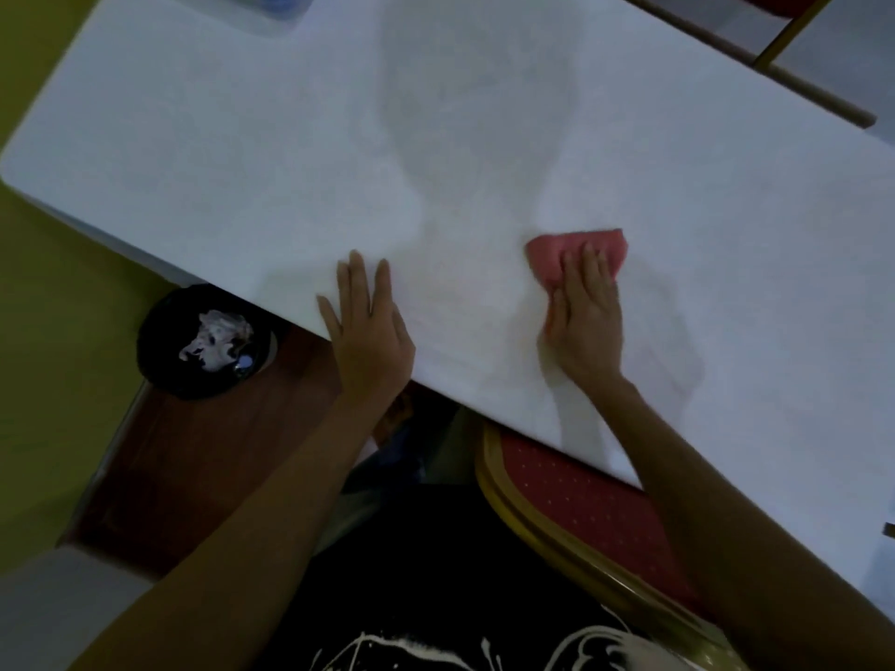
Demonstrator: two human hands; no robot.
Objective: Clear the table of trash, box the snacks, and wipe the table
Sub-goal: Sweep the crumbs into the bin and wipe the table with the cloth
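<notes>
The left hand [365,326] lies flat, fingers straight, on the near table [242,138] edge. The right hand [583,322], fingers extended, presses the pink cloth [576,249] just inside it; wide tabletop stretches beyond

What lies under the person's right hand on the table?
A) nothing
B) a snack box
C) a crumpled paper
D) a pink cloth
D: the right hand rests on a pink cloth on the white table, while the left hand lies flat on the bare top.
</notes>
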